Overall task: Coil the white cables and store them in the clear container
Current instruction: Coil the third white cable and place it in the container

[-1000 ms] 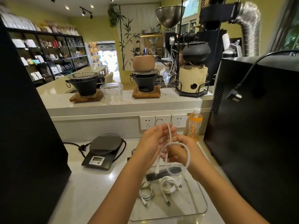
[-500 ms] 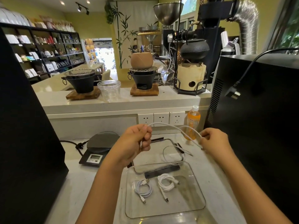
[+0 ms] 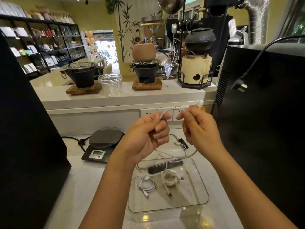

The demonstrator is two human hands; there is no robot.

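A white cable arches between my two hands, held above the counter. My left hand grips one part of it in curled fingers. My right hand pinches the other part, and the rest of the cable loops down below it toward the clear container. Two coiled white cables lie in the container: one coil at the left, another coil at the right. The container's clear lid lies just behind it.
A black scale with its cord sits left of the container. Large black machines stand at far left and right. An orange bottle stands by the wall sockets. A raised ledge holds stoves and a clear cup.
My hands spread apart, stretching the cable, then came back close together at chest height with a short arch of cable between them. The camera view shifted slightly nearer.
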